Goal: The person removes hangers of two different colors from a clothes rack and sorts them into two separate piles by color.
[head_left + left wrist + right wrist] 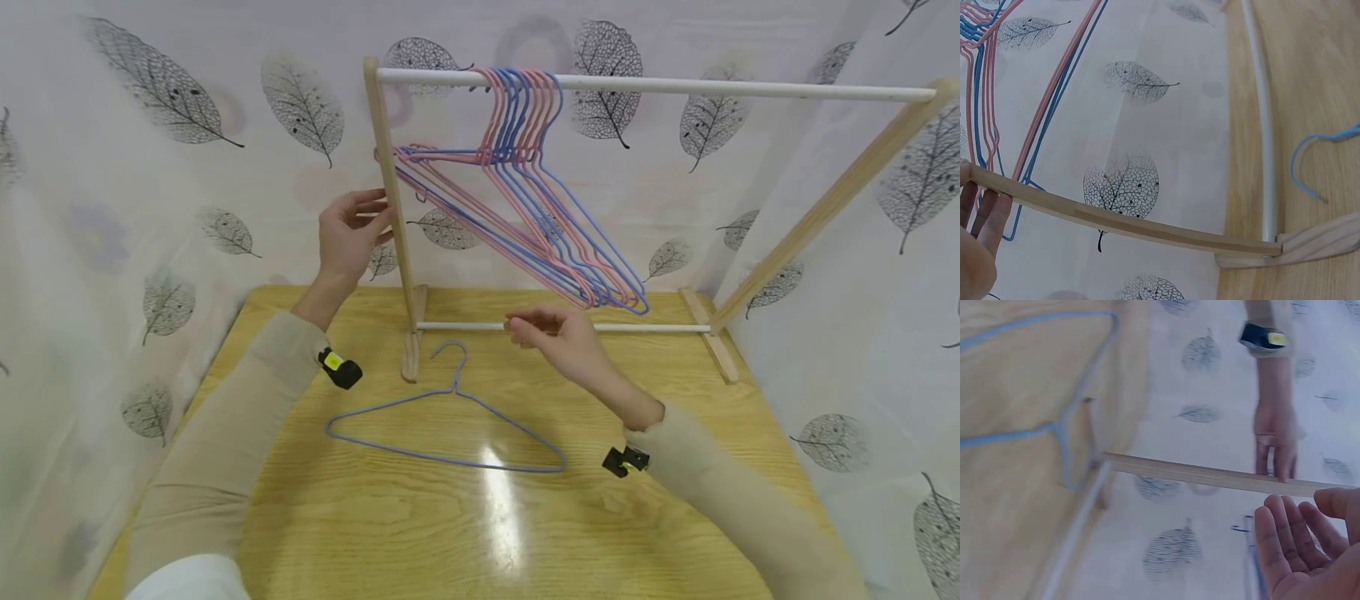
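My left hand [352, 232] holds the left wooden post [397, 212] of a clothes rack, thumb and fingers at its edge. In the left wrist view, the fingers [996, 215] meet the same post. My right hand [561, 337], loosely bent with nothing in it, hovers in front of the rack's lower white rod [645, 327]. A bunch of pink and blue hangers [525, 150] hangs from the top rod [712, 86], their left ends reaching to the post. One blue hanger [450, 458] lies flat on the wooden table, its hook toward the rack.
The rack's right post [825, 208] slants up at the right, on a wooden foot [712, 342]. Leaf-patterned curtain [300, 108] encloses the back and sides of the table [390, 533].
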Available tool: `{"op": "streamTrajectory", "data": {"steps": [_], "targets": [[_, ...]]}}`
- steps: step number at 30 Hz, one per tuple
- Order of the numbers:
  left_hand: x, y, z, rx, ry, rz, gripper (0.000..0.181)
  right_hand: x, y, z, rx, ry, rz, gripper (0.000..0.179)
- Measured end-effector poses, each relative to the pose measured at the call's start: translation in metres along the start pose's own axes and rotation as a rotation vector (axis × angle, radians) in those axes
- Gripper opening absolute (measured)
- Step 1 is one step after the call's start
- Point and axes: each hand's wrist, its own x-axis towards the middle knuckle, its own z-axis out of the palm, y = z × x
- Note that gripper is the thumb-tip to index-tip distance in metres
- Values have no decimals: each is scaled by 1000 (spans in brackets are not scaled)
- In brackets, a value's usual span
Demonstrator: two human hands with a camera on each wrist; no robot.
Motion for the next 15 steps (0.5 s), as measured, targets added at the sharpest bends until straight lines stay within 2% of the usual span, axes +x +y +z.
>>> {"op": "streamTrajectory", "data": {"steps": [7,11,15], "targets": [[-2,1,1,-14,1,1,24,35,-48,-16,53,91,-97,24],[-2,2,1,-17,2,2,24,57,-63,-23,79,154,-155,23],[-3,1,1,-14,1,4,24,76,-73,-29,99,188,-171,24]]}}
